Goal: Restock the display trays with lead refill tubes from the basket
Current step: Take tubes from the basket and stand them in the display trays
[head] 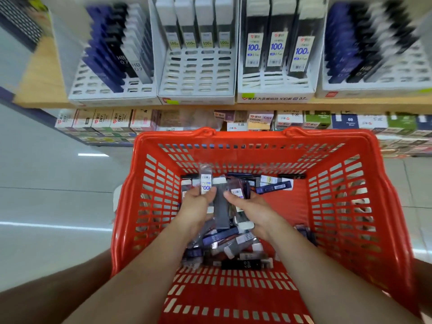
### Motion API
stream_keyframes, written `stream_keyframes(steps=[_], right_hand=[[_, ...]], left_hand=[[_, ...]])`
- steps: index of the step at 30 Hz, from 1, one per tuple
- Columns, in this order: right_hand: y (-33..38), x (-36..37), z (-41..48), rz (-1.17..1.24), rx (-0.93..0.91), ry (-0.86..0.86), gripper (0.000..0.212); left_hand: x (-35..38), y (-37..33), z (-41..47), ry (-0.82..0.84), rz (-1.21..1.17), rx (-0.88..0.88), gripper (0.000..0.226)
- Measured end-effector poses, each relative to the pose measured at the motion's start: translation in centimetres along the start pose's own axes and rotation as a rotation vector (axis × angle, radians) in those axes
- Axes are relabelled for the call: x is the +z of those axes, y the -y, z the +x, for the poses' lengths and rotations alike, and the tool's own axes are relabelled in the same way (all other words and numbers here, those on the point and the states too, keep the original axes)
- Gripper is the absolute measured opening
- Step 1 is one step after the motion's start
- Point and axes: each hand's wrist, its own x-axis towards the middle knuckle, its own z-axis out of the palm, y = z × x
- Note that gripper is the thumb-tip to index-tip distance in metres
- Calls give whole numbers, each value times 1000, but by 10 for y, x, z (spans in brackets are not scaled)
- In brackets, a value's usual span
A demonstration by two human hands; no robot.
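A red plastic basket (pixel 383 206) sits below me with a heap of lead refill tubes (pixel 233 249) on its floor, black, blue, grey and white. Both my hands are inside it. My left hand (pixel 195 206) grips a clear tube with a white "100" label (pixel 206 181), held upright. My right hand (pixel 251 210) holds a dark clear tube with a small label (pixel 238 189). Several white display trays stand on the wooden shelf above: a blue-and-black HB 0.7 tray (pixel 112 92), a white-cap tray (pixel 196 90) and a "100" tray (pixel 275 90).
A fourth tray (pixel 374 85) of blue and black tubes stands at the shelf's right end. Below the shelf, a row of small boxed goods (pixel 233 120) lines a lower level. Pale tiled floor (pixel 58 183) spreads to the left of the basket.
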Motion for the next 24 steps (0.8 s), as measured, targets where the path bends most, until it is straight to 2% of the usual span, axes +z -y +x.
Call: stream_keyframes(steps=[2,4,8,11,13,17,19,21,24], right_hand=[[6,5,-3,84,-12,-2,43],[12,8,-9,147,-38,11,31],[21,10,-33,113,-189,18,29],[24,8,-52,209,-269,5,27],[30,5,-63,213,-316,-5,24],[48,-2,-81,203,-408,6,16],[57,-8,-88,258,-430,-11,11],[63,-14,-91,397,-403,22,18],[72,-19,-97,630,-352,120,25]], left_hand=[[11,-13,-14,-4,-62,20,35],[20,-19,-28,-20,-110,20,36],[29,-29,-57,-32,-7,136,30],[31,-41,-80,31,42,210,29],[33,-51,-93,14,112,241,30],[35,-75,-111,29,174,355,60],[35,-93,-121,46,178,422,49],[33,-114,-130,66,212,504,31],[28,-143,-145,107,373,611,25]])
